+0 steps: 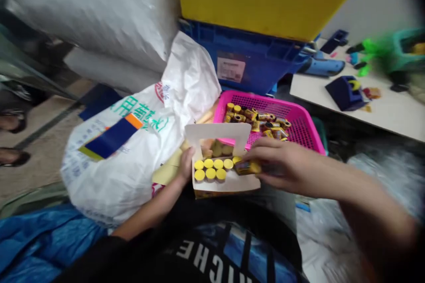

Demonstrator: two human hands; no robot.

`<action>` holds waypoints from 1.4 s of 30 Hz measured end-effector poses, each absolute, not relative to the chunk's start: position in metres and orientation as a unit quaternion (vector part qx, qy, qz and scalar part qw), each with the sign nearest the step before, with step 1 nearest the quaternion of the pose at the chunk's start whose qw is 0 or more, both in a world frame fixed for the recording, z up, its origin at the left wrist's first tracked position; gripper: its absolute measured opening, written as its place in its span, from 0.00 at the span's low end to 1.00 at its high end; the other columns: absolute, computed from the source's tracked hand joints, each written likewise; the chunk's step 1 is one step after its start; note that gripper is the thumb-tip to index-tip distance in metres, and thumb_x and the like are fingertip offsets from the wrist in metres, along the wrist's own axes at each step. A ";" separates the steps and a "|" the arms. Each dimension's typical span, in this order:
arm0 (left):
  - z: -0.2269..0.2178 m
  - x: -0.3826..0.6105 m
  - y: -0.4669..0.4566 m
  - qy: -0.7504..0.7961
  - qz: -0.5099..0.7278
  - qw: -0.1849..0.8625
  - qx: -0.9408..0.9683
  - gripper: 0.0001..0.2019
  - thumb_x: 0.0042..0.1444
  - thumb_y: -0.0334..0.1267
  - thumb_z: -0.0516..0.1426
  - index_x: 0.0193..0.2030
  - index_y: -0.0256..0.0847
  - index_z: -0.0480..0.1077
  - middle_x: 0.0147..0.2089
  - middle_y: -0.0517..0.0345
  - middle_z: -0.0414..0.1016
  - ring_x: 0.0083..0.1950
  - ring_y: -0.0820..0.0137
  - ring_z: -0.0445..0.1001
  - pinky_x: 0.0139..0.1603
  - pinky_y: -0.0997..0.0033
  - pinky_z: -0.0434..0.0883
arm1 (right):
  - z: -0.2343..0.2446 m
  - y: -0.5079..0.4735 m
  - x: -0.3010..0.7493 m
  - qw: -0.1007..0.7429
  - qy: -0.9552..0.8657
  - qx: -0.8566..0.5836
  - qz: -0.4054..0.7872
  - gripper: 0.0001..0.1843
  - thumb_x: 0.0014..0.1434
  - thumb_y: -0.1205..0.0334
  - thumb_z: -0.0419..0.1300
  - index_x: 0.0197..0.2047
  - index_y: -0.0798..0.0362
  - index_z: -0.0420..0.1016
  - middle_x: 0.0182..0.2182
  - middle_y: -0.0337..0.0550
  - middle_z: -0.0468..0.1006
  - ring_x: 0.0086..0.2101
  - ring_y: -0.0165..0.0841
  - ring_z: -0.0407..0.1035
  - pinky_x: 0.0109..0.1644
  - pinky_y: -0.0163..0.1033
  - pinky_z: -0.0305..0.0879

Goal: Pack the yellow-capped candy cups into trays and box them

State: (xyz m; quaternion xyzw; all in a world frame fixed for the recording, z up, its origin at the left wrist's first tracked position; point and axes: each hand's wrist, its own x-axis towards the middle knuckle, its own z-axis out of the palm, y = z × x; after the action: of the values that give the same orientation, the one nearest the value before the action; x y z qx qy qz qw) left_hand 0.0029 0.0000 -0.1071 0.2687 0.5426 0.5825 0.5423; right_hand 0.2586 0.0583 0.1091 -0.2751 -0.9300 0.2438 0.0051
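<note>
A white cardboard box (222, 177) with a raised lid flap sits on my lap, holding rows of small yellow-capped cylinders (209, 169). My left hand (186, 164) grips the box's left side. My right hand (275, 163) is shut on a yellow-labelled cylinder (247, 167) lying on its side, just over the box's right part. Behind the box, a pink plastic mesh basket (299, 117) holds a loose pile of similar cylinders (255, 121). The flap hides part of the box's back row.
A white woven sack with green lettering (116, 163) lies left of the box, with a blue plastic crate (245, 62) beyond it. A white table (392, 115) at right bears dark blue pieces. A blue tarp (36, 239) lies lower left, and a person's feet (13, 139) show at far left.
</note>
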 end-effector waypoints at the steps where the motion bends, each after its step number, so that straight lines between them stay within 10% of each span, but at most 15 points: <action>1: -0.105 0.002 0.000 0.536 0.582 0.548 0.273 0.26 0.53 0.63 0.56 0.34 0.38 0.78 0.38 0.47 0.82 0.44 0.56 0.79 0.49 0.61 0.73 | 0.101 0.055 0.243 -0.044 -0.929 -0.268 0.252 0.18 0.61 0.67 0.61 0.54 0.49 0.75 0.50 0.49 0.77 0.46 0.37 0.75 0.49 0.41 0.73; 6: -0.084 0.004 -0.002 0.522 0.585 0.549 0.291 0.25 0.54 0.61 0.57 0.33 0.38 0.78 0.37 0.47 0.83 0.45 0.53 0.80 0.50 0.59 0.75 | 0.046 0.048 0.191 -0.207 -0.944 -0.218 0.137 0.10 0.58 0.76 0.60 0.41 0.56 0.80 0.41 0.52 0.82 0.48 0.44 0.74 0.54 0.48 0.69; 13: -0.080 0.002 -0.001 0.524 0.587 0.544 0.290 0.24 0.50 0.62 0.61 0.28 0.40 0.78 0.33 0.48 0.83 0.44 0.50 0.81 0.44 0.59 0.77 | 0.066 0.068 0.207 -0.139 -0.935 -0.227 0.234 0.09 0.58 0.65 0.65 0.43 0.55 0.80 0.46 0.50 0.80 0.50 0.42 0.72 0.54 0.44 0.68; 18: -0.083 0.002 -0.002 0.533 0.582 0.548 0.278 0.25 0.50 0.63 0.60 0.32 0.39 0.80 0.36 0.48 0.84 0.42 0.52 0.81 0.43 0.60 0.76 | 0.084 0.128 0.260 -0.187 -0.799 -0.529 0.217 0.17 0.69 0.54 0.50 0.42 0.54 0.77 0.33 0.45 0.81 0.34 0.36 0.76 0.38 0.38 0.68; 28: -0.086 0.003 -0.002 0.527 0.589 0.546 0.277 0.25 0.50 0.63 0.60 0.31 0.39 0.80 0.35 0.48 0.84 0.43 0.52 0.81 0.40 0.63 0.75 | -0.018 0.155 0.268 -0.222 -0.733 -0.635 0.101 0.24 0.61 0.68 0.56 0.61 0.63 0.67 0.52 0.64 0.77 0.51 0.46 0.74 0.52 0.43 0.68; 33: -0.086 0.003 -0.002 0.524 0.589 0.545 0.284 0.25 0.52 0.61 0.59 0.31 0.38 0.80 0.36 0.48 0.84 0.43 0.54 0.81 0.40 0.64 0.75 | 0.006 0.149 0.274 -0.234 -0.739 -0.612 0.157 0.15 0.58 0.66 0.59 0.48 0.61 0.77 0.43 0.58 0.82 0.45 0.44 0.76 0.49 0.41 0.70; 37: -0.086 0.004 -0.002 0.518 0.594 0.549 0.279 0.24 0.53 0.60 0.59 0.32 0.39 0.80 0.35 0.50 0.83 0.39 0.56 0.80 0.39 0.64 0.75 | 0.071 0.125 0.283 -0.115 -0.783 -0.546 0.276 0.21 0.60 0.59 0.59 0.57 0.53 0.71 0.44 0.47 0.81 0.37 0.35 0.76 0.40 0.37 0.72; 42: -0.083 0.007 -0.001 0.520 0.591 0.552 0.274 0.24 0.53 0.60 0.59 0.31 0.39 0.80 0.34 0.50 0.83 0.37 0.56 0.79 0.43 0.61 0.76 | 0.099 0.079 0.249 -0.077 -0.900 -0.311 0.294 0.18 0.59 0.60 0.64 0.53 0.50 0.77 0.49 0.47 0.78 0.49 0.41 0.71 0.54 0.46 0.66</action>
State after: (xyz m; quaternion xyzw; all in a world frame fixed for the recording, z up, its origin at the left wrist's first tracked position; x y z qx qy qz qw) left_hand 0.0072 -0.0011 -0.0831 0.2744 0.5199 0.5913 0.5520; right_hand 0.2494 0.0786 0.0985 -0.3114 -0.9004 0.2937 -0.0769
